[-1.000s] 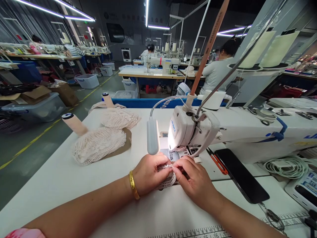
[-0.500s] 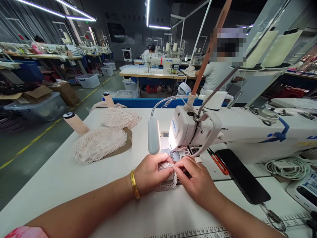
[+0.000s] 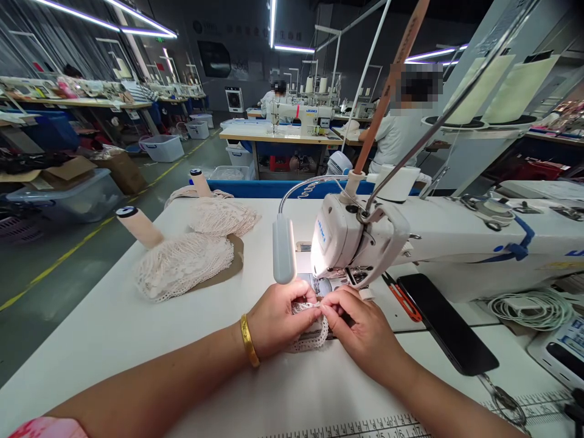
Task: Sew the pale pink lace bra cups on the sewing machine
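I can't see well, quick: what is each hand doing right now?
Left hand: closed, pinching the lace piece.
Right hand: closed, pinching the same lace piece by the sewing machine.

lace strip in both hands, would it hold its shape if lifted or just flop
Probably floppy: the lace strip already droops in a loop below the left hand and right hand. It looks thin and openwork, so likely very light and easy to snag.
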`<control>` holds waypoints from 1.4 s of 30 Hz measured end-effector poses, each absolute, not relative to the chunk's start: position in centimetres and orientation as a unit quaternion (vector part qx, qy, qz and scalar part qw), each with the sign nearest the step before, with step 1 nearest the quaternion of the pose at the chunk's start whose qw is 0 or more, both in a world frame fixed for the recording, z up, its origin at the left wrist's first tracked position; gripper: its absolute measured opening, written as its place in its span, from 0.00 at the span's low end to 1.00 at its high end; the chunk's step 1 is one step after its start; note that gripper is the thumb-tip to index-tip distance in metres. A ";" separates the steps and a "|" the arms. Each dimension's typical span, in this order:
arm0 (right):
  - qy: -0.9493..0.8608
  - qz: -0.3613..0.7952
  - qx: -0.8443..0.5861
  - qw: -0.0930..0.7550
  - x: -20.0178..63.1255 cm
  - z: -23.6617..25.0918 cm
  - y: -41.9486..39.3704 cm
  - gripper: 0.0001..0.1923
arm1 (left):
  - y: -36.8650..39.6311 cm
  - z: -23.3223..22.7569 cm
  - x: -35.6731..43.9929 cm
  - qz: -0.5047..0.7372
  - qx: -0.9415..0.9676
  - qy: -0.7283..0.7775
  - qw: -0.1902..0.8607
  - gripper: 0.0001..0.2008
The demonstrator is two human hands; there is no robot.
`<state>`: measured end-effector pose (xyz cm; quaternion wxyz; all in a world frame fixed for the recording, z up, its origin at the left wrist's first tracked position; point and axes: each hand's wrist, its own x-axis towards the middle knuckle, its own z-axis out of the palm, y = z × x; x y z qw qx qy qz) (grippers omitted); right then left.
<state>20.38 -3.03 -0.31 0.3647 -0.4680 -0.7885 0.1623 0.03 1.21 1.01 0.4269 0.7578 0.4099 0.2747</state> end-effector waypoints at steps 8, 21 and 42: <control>-0.788 0.156 -0.473 0.362 20.3 -0.6 -3.0 0.09 | 0.9 0.8 0.6 0.297 0.730 0.432 0.439 0.06; -0.785 0.135 -0.500 0.339 20.1 -1.0 -2.7 0.10 | 1.5 0.5 0.5 0.251 0.785 0.431 0.368 0.08; -0.797 0.098 -0.535 0.262 21.1 -2.1 -1.8 0.11 | 0.4 -0.9 0.9 0.278 0.912 0.302 0.007 0.13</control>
